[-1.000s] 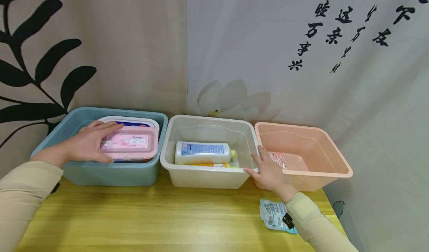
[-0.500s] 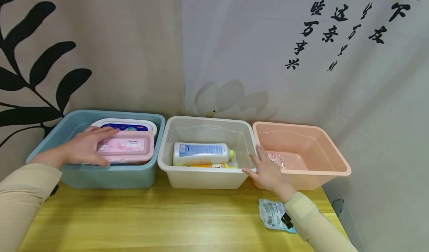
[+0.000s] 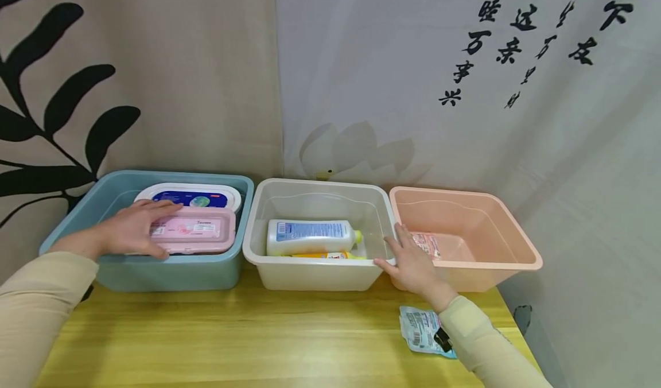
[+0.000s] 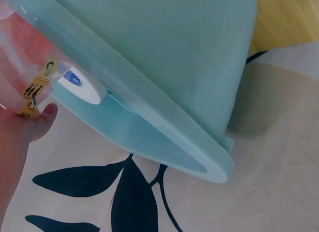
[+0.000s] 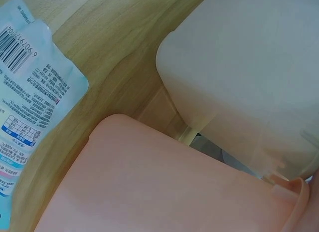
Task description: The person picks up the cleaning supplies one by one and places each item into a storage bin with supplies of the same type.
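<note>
My left hand (image 3: 126, 229) grips the left end of a pink wipes pack (image 3: 198, 234), thumb toward me and fingers over its far side. The pack sits in the blue-green bin (image 3: 165, 276), in front of a white lidded pack (image 3: 230, 195) with a dark blue label. In the left wrist view the thumb (image 4: 44, 123) presses the clear pink wrapper (image 4: 25, 57). My right hand (image 3: 413, 264) rests with spread fingers on the adjoining rims of the white bin (image 3: 315, 276) and the peach bin (image 3: 480, 276); it holds nothing.
Inside the white bin lie a white bottle (image 3: 310, 237) with a yellow-green cap and a yellow package (image 3: 327, 255). A red-and-white packet (image 3: 427, 244) is in the peach bin. On the wooden table (image 3: 232, 342), a light blue pouch (image 3: 419, 330) lies partly under my right forearm.
The pink pack has shifted slightly toward me and lower in the blue-green bin, with my left hand on it. More of the dark blue label shows behind. My right hand has stayed put.
</note>
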A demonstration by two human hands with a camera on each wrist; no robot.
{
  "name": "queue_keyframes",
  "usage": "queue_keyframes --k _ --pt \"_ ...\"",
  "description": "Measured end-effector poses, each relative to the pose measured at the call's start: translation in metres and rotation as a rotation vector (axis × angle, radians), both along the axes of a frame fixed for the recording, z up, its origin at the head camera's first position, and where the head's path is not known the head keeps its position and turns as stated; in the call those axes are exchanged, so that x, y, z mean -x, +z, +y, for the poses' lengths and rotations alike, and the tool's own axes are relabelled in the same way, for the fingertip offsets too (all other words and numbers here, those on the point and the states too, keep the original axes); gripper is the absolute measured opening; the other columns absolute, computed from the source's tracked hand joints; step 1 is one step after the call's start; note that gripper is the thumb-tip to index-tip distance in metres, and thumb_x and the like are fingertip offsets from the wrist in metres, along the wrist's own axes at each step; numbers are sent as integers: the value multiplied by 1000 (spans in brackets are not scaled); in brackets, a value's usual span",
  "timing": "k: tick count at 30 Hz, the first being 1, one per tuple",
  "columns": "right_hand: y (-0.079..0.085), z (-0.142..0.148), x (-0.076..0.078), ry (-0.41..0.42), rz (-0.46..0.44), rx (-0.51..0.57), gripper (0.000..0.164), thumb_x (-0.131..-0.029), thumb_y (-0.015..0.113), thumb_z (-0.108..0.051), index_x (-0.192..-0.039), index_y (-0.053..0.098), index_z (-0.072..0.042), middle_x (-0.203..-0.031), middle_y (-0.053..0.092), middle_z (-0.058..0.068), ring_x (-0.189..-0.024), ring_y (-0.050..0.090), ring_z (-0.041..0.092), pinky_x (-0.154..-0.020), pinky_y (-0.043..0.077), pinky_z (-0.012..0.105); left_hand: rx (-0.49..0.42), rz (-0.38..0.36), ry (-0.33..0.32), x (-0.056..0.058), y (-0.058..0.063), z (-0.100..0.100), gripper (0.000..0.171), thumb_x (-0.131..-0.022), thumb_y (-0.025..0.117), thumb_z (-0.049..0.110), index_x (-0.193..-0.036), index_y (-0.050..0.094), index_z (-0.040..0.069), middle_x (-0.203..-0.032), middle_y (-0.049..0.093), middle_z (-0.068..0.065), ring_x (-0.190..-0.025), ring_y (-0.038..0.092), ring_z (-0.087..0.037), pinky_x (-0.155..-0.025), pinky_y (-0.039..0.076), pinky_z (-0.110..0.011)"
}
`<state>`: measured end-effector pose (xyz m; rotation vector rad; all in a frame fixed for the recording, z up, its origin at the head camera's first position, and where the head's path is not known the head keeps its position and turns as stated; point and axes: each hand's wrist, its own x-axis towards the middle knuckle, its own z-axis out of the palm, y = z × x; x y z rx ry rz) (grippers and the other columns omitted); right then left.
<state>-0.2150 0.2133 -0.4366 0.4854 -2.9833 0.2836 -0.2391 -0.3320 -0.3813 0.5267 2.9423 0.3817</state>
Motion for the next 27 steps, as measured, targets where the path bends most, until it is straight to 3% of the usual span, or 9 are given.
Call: queue_keyframes --k 18,27 --pt "-3 3 1 -7 -8 17 65 -88 54 -52 -133 49 -5 -153 20 23 -141 20 39 -88 47 59 -60 -126 -28 4 -6 -2 100 -64 79 48 -143 36 3 -146 29 -26 -124 26 -50 -94 27 -73" --pt "-1 0 0 -5 -6 17 62 -88 58 -47 -132 49 -5 -153 21 24 -141 22 39 -85 49 58 -93 -61 -26 0 -12 -4 77 -83 62 48 -140 40 1 -142 36 -28 -127 26 -52 -95 23 -74"
